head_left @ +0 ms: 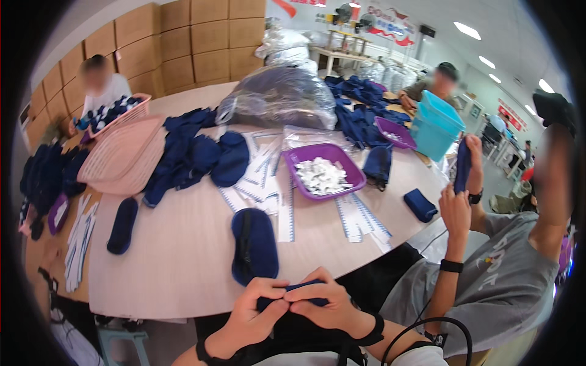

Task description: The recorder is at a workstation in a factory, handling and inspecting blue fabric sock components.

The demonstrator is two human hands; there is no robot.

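At the table's near edge, my left hand [257, 309] and my right hand [326, 303] pinch a dark blue eye mask [264, 303] between thumbs and fingertips. It looks folded or rolled, and my fingers cover much of it. Just beyond my hands, another blue eye mask [255, 245] lies on the table, a black strap running along it. Farther left rests a narrow dark blue mask [122, 226]. A small folded blue piece [420, 205] sits toward the right edge.
A purple basin [325, 190] of small white pieces stands mid-table among paper strips [285, 210]. Pink baskets [122, 155], blue fabric piles [195, 152] and turquoise bins [436, 125] lie beyond. On my right, a person in grey [488, 268] holds a blue piece; two others sit across.
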